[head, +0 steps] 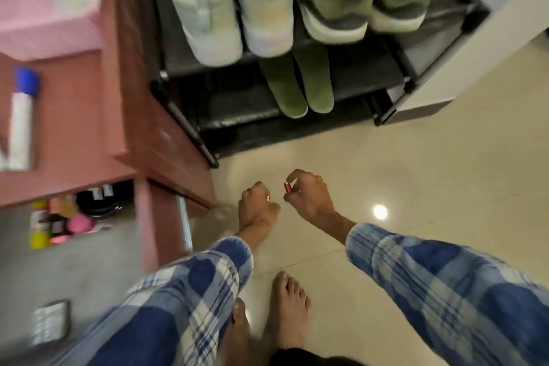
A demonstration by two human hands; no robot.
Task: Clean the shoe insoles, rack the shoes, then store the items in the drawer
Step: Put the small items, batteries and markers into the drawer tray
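Left of the black metal shoe rack, the reddish wooden open drawer shows blurred bottles; storing seems in hand. Before the rack, the left hand is curled, its contents untellable; a small red cylinder, possibly a cap, is pinched by the right hand and must be carried leftward. On it, pale sneakers and green foam insoles are already racked.

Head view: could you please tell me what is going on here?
A person stands barefoot before the rack. Two pairs of shoes sit on its top shelf, green insoles below. The right hand pinches a small red cylinder; the left hand is curled beside it, contents unclear. The drawer is open, bottles inside.
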